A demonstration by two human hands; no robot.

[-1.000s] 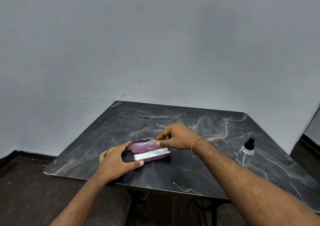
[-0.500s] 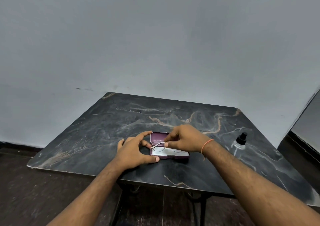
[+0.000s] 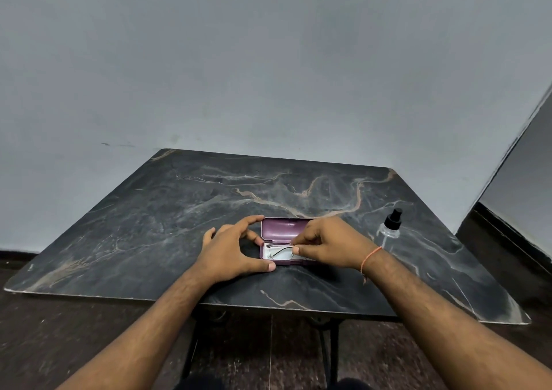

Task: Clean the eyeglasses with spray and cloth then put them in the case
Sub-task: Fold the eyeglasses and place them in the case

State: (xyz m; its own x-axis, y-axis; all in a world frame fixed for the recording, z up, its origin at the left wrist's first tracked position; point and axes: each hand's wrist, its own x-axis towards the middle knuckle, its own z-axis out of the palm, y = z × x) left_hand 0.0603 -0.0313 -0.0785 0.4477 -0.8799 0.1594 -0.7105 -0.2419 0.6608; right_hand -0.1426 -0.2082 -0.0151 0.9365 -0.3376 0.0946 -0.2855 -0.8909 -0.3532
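Note:
A purple eyeglass case lies open in the middle of the dark marble table, its lid tilted back. Thin wire-framed eyeglasses rest in the case's bottom half on a white cloth lining. My right hand pinches the right part of the glasses' frame inside the case. Curled around the case's left end is my left hand, thumb at the front edge and fingers behind. A clear spray bottle with a black nozzle stands to the right of the case.
The table's near edge runs just below my wrists. A grey wall rises behind the table. A dark floor lies below, and metal table legs show under the front edge.
The case lid has swung fully open. My right hand has lowered the glasses into the bottom half. My left hand shifted to the case's left end. The view has moved closer.

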